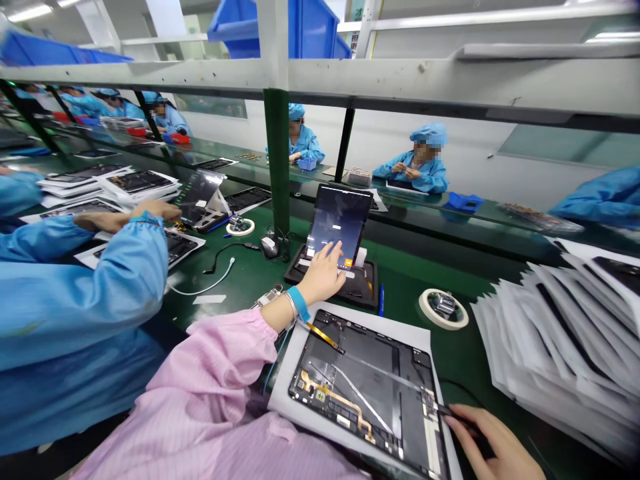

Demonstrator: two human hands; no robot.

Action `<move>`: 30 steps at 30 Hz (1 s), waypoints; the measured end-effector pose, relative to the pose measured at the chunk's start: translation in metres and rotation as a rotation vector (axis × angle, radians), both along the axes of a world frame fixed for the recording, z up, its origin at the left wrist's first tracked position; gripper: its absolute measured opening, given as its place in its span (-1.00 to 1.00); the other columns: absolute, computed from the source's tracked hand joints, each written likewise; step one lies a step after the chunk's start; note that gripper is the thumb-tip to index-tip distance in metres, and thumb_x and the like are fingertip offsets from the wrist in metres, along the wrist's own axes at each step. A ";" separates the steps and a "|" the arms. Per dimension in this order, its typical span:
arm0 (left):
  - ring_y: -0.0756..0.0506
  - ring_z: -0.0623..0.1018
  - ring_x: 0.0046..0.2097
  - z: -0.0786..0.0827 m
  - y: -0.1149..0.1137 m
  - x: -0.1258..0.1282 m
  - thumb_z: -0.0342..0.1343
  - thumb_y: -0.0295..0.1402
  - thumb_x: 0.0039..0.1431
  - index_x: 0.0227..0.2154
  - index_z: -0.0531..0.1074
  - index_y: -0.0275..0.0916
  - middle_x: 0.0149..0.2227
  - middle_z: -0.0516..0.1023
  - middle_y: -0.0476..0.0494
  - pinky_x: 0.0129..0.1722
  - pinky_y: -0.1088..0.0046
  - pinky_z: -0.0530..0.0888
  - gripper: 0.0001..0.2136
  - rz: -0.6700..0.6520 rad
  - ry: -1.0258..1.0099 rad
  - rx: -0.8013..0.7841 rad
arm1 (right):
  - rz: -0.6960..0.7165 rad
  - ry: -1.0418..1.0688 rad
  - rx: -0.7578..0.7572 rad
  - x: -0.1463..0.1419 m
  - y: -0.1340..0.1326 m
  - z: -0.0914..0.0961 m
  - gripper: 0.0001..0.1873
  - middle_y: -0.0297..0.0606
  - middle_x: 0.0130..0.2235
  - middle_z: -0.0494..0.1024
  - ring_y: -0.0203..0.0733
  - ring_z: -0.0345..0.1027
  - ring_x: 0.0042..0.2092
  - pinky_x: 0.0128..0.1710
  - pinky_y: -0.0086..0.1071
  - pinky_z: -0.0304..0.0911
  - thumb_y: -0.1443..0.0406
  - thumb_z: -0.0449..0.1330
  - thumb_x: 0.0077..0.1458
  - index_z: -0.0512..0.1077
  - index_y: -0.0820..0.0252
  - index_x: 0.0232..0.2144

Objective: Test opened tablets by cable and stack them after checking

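With fingers spread, my left hand (323,272) reaches forward to the lit screen (340,217), its fingertips at the lower part of the glass. That screen leans upright in a black tray-like stand (367,290). At the lower right my right hand (493,440) pinches a black cable plug (445,409) against the right edge of an opened tablet housing (370,373). Flat flex cables, a gold-coloured flex strip (345,400) and small boards show inside the housing. Beneath it lies a white sheet (285,393). Whether the plug is seated in the housing cannot be made out.
A tape roll (444,309) with small parts inside it stands right of the stand, beside a blue pen (381,300). Sleeved tablet parts form a tall stack (545,333) at right. A co-worker's blue sleeve (135,267) is close at left. A green post (277,160) rises behind.
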State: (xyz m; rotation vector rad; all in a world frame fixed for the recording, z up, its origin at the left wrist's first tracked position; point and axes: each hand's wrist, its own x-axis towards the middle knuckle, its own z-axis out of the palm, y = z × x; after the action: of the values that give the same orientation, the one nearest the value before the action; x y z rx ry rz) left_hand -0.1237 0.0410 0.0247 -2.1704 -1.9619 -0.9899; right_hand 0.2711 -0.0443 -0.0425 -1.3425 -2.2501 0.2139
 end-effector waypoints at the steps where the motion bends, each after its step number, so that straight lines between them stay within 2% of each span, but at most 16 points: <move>1: -0.23 0.04 0.30 0.001 0.003 0.000 -0.07 -0.35 0.13 0.21 -0.01 -0.41 0.12 0.33 -0.32 0.21 0.14 0.12 -0.42 0.023 0.004 0.007 | -0.006 0.003 -0.004 0.000 0.000 -0.001 -0.56 -0.23 -0.21 0.55 -0.13 0.47 -0.22 -0.26 -0.37 0.43 -0.08 0.06 0.11 0.48 0.10 -0.27; 3: -0.26 0.03 0.30 0.003 0.013 -0.002 -0.05 -0.33 0.13 0.21 -0.01 -0.43 0.13 0.31 -0.36 0.20 0.12 0.12 -0.40 0.072 0.027 0.032 | -0.018 0.005 -0.013 0.001 -0.001 -0.002 -0.56 -0.23 -0.20 0.54 -0.13 0.46 -0.20 -0.24 -0.36 0.43 -0.08 0.05 0.11 0.47 0.09 -0.26; 8: -0.28 0.04 0.29 0.010 0.038 -0.012 -0.02 -0.34 0.12 0.12 0.15 -0.44 0.21 0.21 -0.39 0.20 0.12 0.10 -0.50 0.114 0.125 0.050 | -0.025 -0.011 -0.018 0.000 -0.004 -0.002 -0.57 -0.22 -0.19 0.54 -0.12 0.45 -0.19 -0.20 -0.32 0.41 -0.08 0.05 0.12 0.46 0.10 -0.25; 10: -0.30 0.04 0.29 0.015 0.037 -0.008 -0.01 -0.36 0.11 0.08 0.19 -0.44 0.25 0.14 -0.39 0.20 0.10 0.10 -0.54 0.134 0.143 0.031 | -0.011 -0.014 -0.003 0.000 -0.005 -0.001 -0.58 -0.22 -0.20 0.54 -0.13 0.45 -0.19 -0.19 -0.32 0.41 -0.07 0.04 0.14 0.45 0.10 -0.25; 13: -0.30 0.09 0.26 0.023 0.018 0.015 0.00 -0.37 0.11 0.07 0.18 -0.44 0.24 0.14 -0.43 0.17 0.10 0.15 -0.54 0.157 0.110 0.030 | 0.027 -0.026 0.034 -0.001 -0.005 0.000 -0.61 -0.22 -0.19 0.53 -0.13 0.45 -0.18 -0.19 -0.34 0.40 -0.03 0.05 0.16 0.45 0.10 -0.23; 15: -0.25 0.28 0.14 0.026 -0.002 0.039 -0.02 -0.36 0.13 0.07 0.19 -0.39 0.11 0.32 -0.39 0.07 0.18 0.28 -0.57 0.087 0.062 0.006 | 0.082 -0.052 0.047 -0.004 -0.003 0.005 -0.65 -0.23 -0.19 0.53 -0.14 0.45 -0.17 -0.20 -0.38 0.40 0.00 0.06 0.17 0.45 0.08 -0.22; 16: -0.21 0.38 0.03 0.027 -0.013 0.051 -0.03 -0.35 0.15 0.04 0.22 -0.35 0.01 0.41 -0.33 -0.01 0.24 0.35 -0.61 0.005 0.044 -0.025 | 0.117 -0.069 0.044 -0.006 -0.003 0.009 -0.67 -0.23 -0.20 0.53 -0.15 0.46 -0.18 -0.21 -0.40 0.40 0.02 0.06 0.18 0.45 0.07 -0.20; 18: -0.15 0.44 -0.14 0.023 -0.030 0.072 -0.03 -0.33 0.17 -0.10 0.33 -0.26 -0.19 0.50 -0.18 -0.13 0.33 0.39 -0.74 -0.162 0.043 -0.088 | 0.191 -0.114 0.010 -0.011 -0.002 0.020 -0.72 -0.26 -0.26 0.53 -0.19 0.47 -0.24 -0.27 -0.44 0.40 0.08 0.04 0.21 0.45 0.05 -0.20; 20: -0.14 0.43 -0.19 0.016 -0.041 0.085 -0.01 -0.31 0.17 -0.26 0.41 -0.24 -0.29 0.50 -0.13 -0.18 0.35 0.39 -0.84 -0.259 0.079 -0.137 | 0.255 -0.167 -0.050 -0.018 -0.003 0.034 -0.76 -0.29 -0.33 0.51 -0.23 0.46 -0.32 -0.33 -0.45 0.39 0.15 0.00 0.23 0.44 0.05 -0.23; 24: -0.14 0.42 -0.20 -0.002 -0.040 0.089 0.02 -0.27 0.19 -0.42 0.44 -0.26 -0.35 0.48 -0.15 -0.21 0.34 0.37 -0.80 -0.314 0.144 -0.181 | 0.267 -0.237 -0.112 -0.028 -0.009 0.051 -0.78 -0.27 -0.32 0.48 -0.22 0.42 -0.40 -0.41 -0.39 0.35 0.27 -0.08 0.23 0.36 0.10 -0.28; 30: -0.11 0.45 -0.30 -0.022 -0.036 0.094 -0.03 -0.14 0.22 -0.52 0.43 -0.26 -0.45 0.48 -0.13 -0.29 0.37 0.36 -0.66 -0.439 0.135 -0.288 | 0.245 -0.264 -0.142 -0.035 -0.017 0.056 -0.79 -0.23 -0.36 0.45 -0.15 0.41 -0.34 -0.36 -0.28 0.32 0.35 -0.14 0.18 0.28 0.15 -0.25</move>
State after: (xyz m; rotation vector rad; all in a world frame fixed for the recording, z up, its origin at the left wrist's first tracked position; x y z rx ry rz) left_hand -0.0297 0.0050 0.0031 -2.8230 -1.6917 -0.5959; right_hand 0.2361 -0.0616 0.0132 -1.2211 -2.6678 0.3024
